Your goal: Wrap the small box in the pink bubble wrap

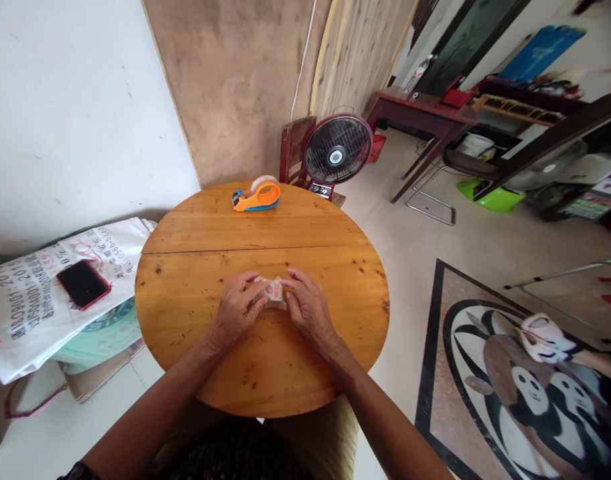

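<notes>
A small pale cardboard box (276,292) with red print on top lies on the round wooden table (265,360), near its middle. Its ends look uneven, as if flaps stick out. My left hand (239,303) grips its left end, the thumb and fingers closed at that edge. At the right end, my right hand (308,303) has its thumb and fingertips bent in against the box. The fingers partly cover both ends. Farther back on the table stands an orange and blue tape dispenser (258,195) with a roll of clear tape in it.
A floor fan (336,152) stands beyond the table's back right edge, by a wooden chair (294,143). To the left, a phone (83,284) lies on white printed sacks (30,293). At right, another person's foot in a light shoe (544,338) rests on the patterned floor.
</notes>
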{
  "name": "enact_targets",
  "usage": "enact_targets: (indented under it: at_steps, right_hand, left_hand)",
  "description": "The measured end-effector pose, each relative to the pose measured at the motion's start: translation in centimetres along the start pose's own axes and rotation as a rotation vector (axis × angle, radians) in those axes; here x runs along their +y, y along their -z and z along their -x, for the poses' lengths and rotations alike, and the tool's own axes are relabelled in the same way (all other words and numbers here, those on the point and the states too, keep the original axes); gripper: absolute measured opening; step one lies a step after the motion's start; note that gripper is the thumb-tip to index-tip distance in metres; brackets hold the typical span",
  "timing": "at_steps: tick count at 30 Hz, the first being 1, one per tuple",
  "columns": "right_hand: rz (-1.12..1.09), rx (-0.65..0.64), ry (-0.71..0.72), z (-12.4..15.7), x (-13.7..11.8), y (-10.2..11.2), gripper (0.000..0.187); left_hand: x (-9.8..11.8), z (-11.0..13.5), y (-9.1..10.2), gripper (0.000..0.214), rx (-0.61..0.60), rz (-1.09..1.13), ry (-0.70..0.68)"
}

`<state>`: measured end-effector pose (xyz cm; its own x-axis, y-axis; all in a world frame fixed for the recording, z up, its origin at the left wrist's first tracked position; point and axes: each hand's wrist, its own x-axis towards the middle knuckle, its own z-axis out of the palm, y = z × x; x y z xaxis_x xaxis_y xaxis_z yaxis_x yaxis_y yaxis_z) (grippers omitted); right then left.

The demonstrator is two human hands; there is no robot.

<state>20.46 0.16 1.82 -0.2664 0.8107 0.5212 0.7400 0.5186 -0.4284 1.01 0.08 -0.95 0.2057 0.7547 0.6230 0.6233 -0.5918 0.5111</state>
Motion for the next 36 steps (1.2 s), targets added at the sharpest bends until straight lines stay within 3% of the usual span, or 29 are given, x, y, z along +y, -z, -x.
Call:
enact_targets:
  at_steps: [14,22,30,36]
  right_hand:
    - [-0.304,-0.045,-0.166,-1.4,1.4,0.3,0.027]
    - [-0.369,-0.219,-0.329,-4.8,3.2,-1.7,0.039]
    - [-0.360,-0.317,-0.293,-7.5,3.0,-2.9,0.042]
    - [-0.320,-0.300,-0.300,-8.2,2.8,-2.7,0.030]
  left_hand:
    - [0.4,0.0,0.0,0.020,0.010,0.041,0.010]
    - [0.5,-0.2,0.1,0.022,0.012,0.045,0.025]
    - [0.5,-0.2,0.2,0.023,0.014,0.049,0.014]
    - [0.6,-0.2,0.2,0.023,0.002,0.047,0.027]
